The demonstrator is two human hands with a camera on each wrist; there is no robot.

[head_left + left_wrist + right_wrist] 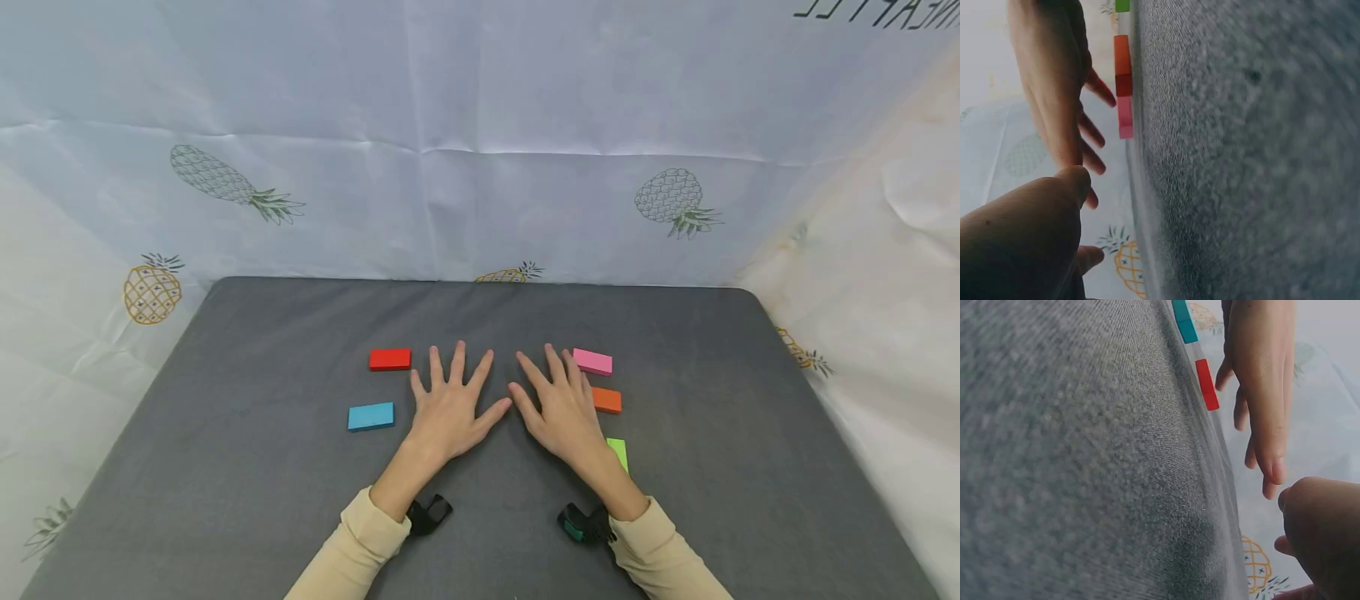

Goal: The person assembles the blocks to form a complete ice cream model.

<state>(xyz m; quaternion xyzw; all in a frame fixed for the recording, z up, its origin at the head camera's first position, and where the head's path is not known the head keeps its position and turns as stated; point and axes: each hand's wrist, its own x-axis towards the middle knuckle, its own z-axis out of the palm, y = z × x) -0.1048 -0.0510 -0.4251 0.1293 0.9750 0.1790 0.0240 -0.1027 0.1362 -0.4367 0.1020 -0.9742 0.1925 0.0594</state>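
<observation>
Both hands are held palm down over the middle of the table, fingers spread, thumb tips close together. Nothing is in the left hand (447, 414); left of it lie a red block (390, 360) and a blue block (371, 417). The right hand (564, 414) is likewise without anything in its grasp. In the head view it overlaps an orange block (608, 401) and the corner of a pink block (593, 362). A lime green block (618, 452) shows partly from behind the right wrist. In both wrist views the hands hover above the cloth.
A dark grey cloth covers the table (225, 500). At its far edge hangs a pale curtain (450, 208) printed with pineapples, which also runs down both sides. Each wrist wears a small black camera, such as the left one (430, 515).
</observation>
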